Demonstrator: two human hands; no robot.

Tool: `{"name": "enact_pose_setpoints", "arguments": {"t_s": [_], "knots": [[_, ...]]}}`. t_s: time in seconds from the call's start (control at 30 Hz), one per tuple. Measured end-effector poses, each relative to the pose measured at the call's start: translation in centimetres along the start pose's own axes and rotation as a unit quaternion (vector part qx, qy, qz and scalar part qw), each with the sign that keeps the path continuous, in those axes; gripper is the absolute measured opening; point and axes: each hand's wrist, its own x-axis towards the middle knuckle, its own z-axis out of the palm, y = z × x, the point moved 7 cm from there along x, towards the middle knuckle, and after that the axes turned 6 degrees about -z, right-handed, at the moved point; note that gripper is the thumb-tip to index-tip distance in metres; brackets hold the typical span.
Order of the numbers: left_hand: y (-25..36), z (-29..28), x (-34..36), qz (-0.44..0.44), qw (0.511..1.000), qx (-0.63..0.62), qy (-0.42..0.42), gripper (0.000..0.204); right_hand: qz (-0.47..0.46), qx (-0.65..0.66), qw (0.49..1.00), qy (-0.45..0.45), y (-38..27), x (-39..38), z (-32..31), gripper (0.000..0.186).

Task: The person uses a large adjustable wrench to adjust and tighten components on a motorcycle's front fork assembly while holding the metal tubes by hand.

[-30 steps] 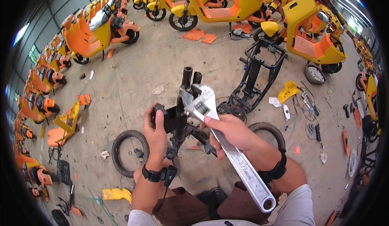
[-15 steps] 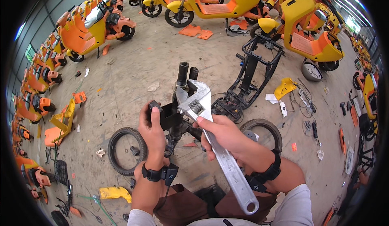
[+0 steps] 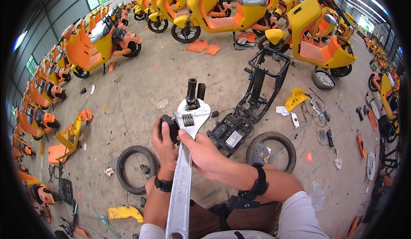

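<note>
A large silver adjustable wrench (image 3: 181,192) is in my right hand (image 3: 202,152), whose fingers are closed round its shank. The wrench's jaws sit around the lower part of an upright black steering tube (image 3: 191,90). Beside the tube stands a shorter dark rod (image 3: 201,91). Just left of the wrench head, my left hand (image 3: 162,144) is closed on a black boxy part (image 3: 170,126), with the thumb on its near side. The wrench and my hands hide most of what lies below the tube.
A bare black scooter frame (image 3: 257,89) lies ahead to the right. Tires (image 3: 136,152) (image 3: 293,155) lie on either side of me. Yellow and orange scooters (image 3: 222,12) stand in rows around. Yellow panels (image 3: 125,213), cables (image 3: 317,106) and scraps litter the concrete floor.
The wrench handle has swung left, from pointing toward my lower right to pointing almost straight at me. Its jaws now sit around the tube's lower part. My left hand still holds the black part.
</note>
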Motion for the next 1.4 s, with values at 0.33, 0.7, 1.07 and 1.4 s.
{"name": "enact_pose_setpoints", "arguments": {"t_s": [0.33, 0.7, 1.07, 1.4], "knots": [[0.2, 0.3, -0.4, -0.003, 0.999, -0.024, -0.024, 0.040, 0.000, 0.007, 1.000, 0.029, -0.5, -0.9, 0.2, 0.030], [-5.0, 2.7, -2.4, -0.261, 0.656, -0.678, -0.204, 0.043, -0.051, 0.145, 0.987, 0.042, -0.1, 2.1, 6.4, 0.023], [-3.4, -1.2, -0.1, -0.037, 0.990, -0.120, -0.060, 0.044, -0.027, 0.153, 0.988, -0.023, 1.1, -0.6, 5.2, 0.023], [0.3, -0.2, -0.1, 0.009, 0.996, -0.054, -0.072, 0.046, 0.051, 0.013, 0.999, -0.013, -0.4, -4.7, -2.8, 0.028]]}}
